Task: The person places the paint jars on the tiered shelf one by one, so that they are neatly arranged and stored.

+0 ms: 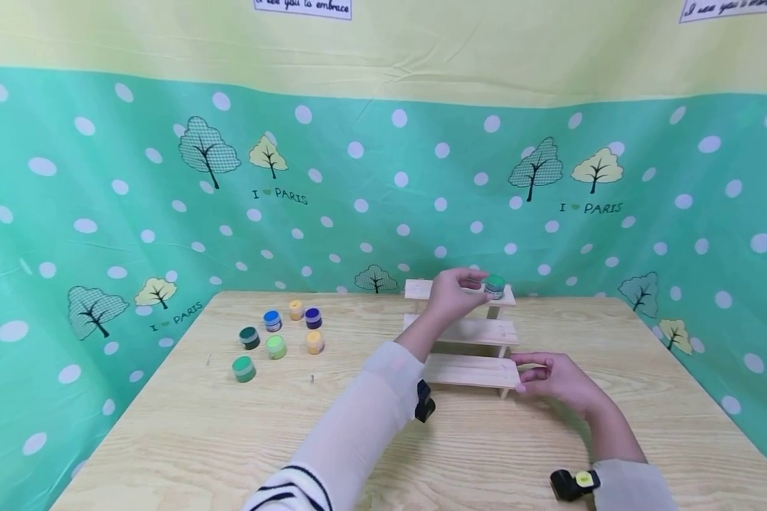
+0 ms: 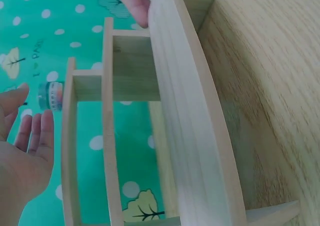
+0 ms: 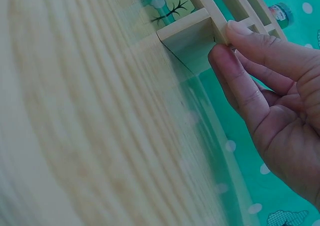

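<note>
A small jar with a green lid [image 1: 495, 285] stands at the right end of the top step of a three-step wooden shelf [image 1: 466, 370]. Beside that jar is my left hand [image 1: 454, 294]; the left wrist view shows its loosely bent fingers [image 2: 35, 136] apart from the jar [image 2: 54, 96]. At the right end of the lowest step, my right hand [image 1: 559, 383] pinches the board, thumb [image 3: 240, 28] on top and fingers beneath. The right wrist view also shows the jar [image 3: 281, 14] on the far step.
Left of the shelf, several small paint-like jars stand on the wooden table [image 1: 185, 440], among them a green one [image 1: 244, 369], a blue one [image 1: 272, 321] and a yellow one [image 1: 314, 343]. A polka-dot cloth [image 1: 358, 191] hangs behind the table.
</note>
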`<state>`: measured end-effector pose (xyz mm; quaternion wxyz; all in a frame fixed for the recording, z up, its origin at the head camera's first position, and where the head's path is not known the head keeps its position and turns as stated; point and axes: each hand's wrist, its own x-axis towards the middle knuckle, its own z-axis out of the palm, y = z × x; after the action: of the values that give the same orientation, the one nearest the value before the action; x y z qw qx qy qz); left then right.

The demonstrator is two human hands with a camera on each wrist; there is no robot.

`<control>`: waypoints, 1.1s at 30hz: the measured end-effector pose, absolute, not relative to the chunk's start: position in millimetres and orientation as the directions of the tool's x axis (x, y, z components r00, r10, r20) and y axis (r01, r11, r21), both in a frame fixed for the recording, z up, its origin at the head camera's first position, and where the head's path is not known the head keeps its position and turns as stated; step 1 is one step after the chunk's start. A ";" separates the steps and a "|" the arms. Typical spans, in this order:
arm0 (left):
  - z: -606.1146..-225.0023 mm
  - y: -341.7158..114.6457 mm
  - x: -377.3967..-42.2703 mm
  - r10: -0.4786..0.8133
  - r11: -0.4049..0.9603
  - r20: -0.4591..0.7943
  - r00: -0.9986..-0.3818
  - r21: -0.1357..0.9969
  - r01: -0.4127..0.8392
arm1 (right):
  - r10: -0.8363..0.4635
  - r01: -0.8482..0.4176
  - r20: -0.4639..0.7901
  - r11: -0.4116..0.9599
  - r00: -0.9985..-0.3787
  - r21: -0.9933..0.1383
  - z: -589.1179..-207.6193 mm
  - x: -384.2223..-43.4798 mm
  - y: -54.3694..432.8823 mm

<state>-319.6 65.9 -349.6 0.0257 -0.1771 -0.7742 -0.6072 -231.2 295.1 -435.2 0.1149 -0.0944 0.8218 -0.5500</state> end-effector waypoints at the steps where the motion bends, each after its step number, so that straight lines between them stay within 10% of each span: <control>1: -349.4 64.3 -318.1 0.245 0.195 0.256 -0.935 0.932 0.306 | -0.282 -0.030 -0.084 0.377 -0.956 -0.926 -435.4 -231.1 294.8; 33: -350.9 2.4 -284.3 0.313 0.099 0.387 -0.867 0.895 0.436 | -0.280 -0.028 -0.084 0.374 -0.956 -0.927 -436.6 -231.5 293.1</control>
<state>-284.3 2.4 -350.9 0.0494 -0.2529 -0.7398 -0.6215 -231.5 293.1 -436.6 0.1139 -0.0937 0.8208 -0.5518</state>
